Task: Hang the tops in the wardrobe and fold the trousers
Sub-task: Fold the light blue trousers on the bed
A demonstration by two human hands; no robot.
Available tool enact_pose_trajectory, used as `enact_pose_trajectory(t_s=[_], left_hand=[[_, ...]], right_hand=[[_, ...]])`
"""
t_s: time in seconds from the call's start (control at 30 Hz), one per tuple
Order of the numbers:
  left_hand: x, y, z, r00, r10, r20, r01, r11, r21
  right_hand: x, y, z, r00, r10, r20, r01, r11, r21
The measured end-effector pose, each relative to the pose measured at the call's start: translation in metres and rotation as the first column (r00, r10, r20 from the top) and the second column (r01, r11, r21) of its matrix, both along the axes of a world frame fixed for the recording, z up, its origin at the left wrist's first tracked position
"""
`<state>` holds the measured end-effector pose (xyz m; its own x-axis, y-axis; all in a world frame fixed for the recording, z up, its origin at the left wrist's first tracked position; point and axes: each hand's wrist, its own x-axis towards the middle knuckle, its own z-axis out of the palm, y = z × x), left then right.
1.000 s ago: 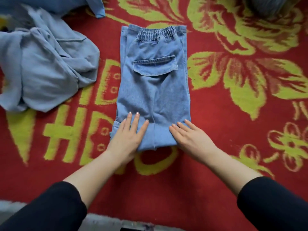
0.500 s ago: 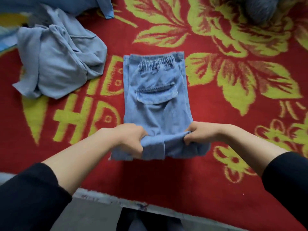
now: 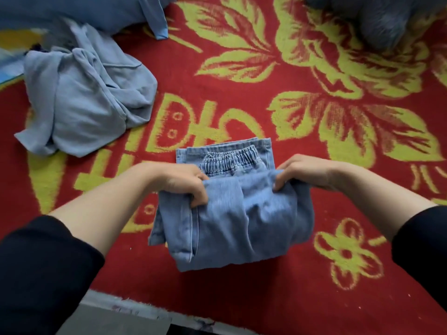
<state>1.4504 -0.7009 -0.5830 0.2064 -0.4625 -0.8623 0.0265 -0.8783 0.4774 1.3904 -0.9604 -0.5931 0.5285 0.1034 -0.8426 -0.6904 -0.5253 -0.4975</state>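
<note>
A pair of light blue jeans [image 3: 244, 218] lies in the lower middle of the frame on a red rug [image 3: 242, 76] patterned with large yellow-green flowers and leaves. The jeans are doubled over on themselves: the near part forms a thick, rounded bundle, and its upper edge is lifted toward the elastic waistband [image 3: 229, 158], which shows just past the fold, flat on the rug. The left hand [image 3: 180, 183] grips the left end of that raised edge, its fingers curled down over the denim and pinching it. The right hand [image 3: 303, 172] grips the right end in the same way, with the fingertips tucked into the cloth. The two hands are apart, one at each side of the fold, with the waistband showing between them. Both forearms are bare, and black sleeves [image 3: 41, 269] cover the arms at the lower corners of the frame. In the upper left of the frame a pale grey-blue top [image 3: 82, 105] lies crumpled on the rug, well apart from the jeans. Above it, along the top left edge, lies a darker blue garment [image 3: 84, 10], partly cut off by the frame. A blurred grey shape [image 3: 382, 20] fills the upper right corner; what it is cannot be told. A strip of grey floor [image 3: 108, 320] shows beyond the rug's edge at the bottom left.
</note>
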Motion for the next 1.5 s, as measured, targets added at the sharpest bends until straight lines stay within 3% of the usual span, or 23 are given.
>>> enact_pose_trajectory(t_s=[0.1,0.17,0.23,0.33,0.4,0.43,0.5,0.57,0.63,0.9,1.0,1.1,1.27,1.5], left_hand=[[0.04,-0.008,-0.004,0.967,0.028,0.252,-0.02,0.999,-0.032],[0.056,-0.012,-0.018,0.909,0.028,0.416,-0.012,0.999,-0.041],[0.061,-0.014,-0.04,0.847,-0.116,0.519,0.103,0.993,0.054],[0.052,-0.014,-0.071,0.715,-0.238,0.658,0.166,0.971,0.171],[0.042,-0.016,-0.086,0.621,-0.262,0.739,0.184,0.965,0.187],[0.038,-0.018,-0.092,0.611,-0.271,0.744,0.203,0.962,0.183],[0.037,-0.021,-0.1,0.695,-0.206,0.688,0.168,0.978,0.122],[0.046,-0.023,-0.104,0.813,-0.1,0.574,0.071,0.995,0.073],[0.056,-0.025,-0.105,0.858,-0.072,0.508,0.041,0.997,0.072],[0.049,-0.031,-0.092,0.864,-0.176,0.472,0.07,0.97,0.233],[0.025,-0.024,-0.083,0.825,-0.174,0.538,0.044,0.968,0.246],[-0.007,-0.015,-0.072,0.724,-0.152,0.673,-0.001,0.975,0.222],[-0.072,0.013,-0.04,0.541,-0.093,0.836,-0.027,0.991,0.128],[-0.17,0.102,0.029,0.497,0.106,0.861,-0.278,0.96,0.042]], right_hand=[[0.036,-0.003,-0.008,0.984,-0.001,0.175,0.023,0.992,-0.121],[0.052,-0.002,-0.022,0.954,0.081,0.289,0.006,0.957,-0.289],[0.058,0.004,-0.038,0.929,0.173,0.327,-0.023,0.91,-0.415],[0.057,0.015,-0.057,0.936,0.125,0.33,-0.016,0.95,-0.313],[0.057,0.019,-0.065,0.901,0.307,0.308,-0.163,0.895,-0.415],[0.059,0.021,-0.069,0.861,0.427,0.276,-0.252,0.83,-0.497],[0.066,0.025,-0.077,0.799,0.573,0.185,-0.383,0.72,-0.579],[0.077,0.033,-0.085,0.764,0.637,0.1,-0.474,0.659,-0.584],[0.088,0.042,-0.089,0.739,0.672,0.042,-0.532,0.621,-0.576],[0.091,0.064,-0.078,0.689,0.723,0.05,-0.554,0.57,-0.607],[0.071,0.069,-0.072,0.641,0.757,0.129,-0.521,0.552,-0.652],[0.044,0.067,-0.064,0.546,0.799,0.252,-0.465,0.539,-0.703],[0.002,0.078,-0.024,0.404,0.86,0.312,-0.483,0.49,-0.725],[-0.024,0.179,0.068,-0.068,0.955,0.288,-0.573,0.199,-0.795]])
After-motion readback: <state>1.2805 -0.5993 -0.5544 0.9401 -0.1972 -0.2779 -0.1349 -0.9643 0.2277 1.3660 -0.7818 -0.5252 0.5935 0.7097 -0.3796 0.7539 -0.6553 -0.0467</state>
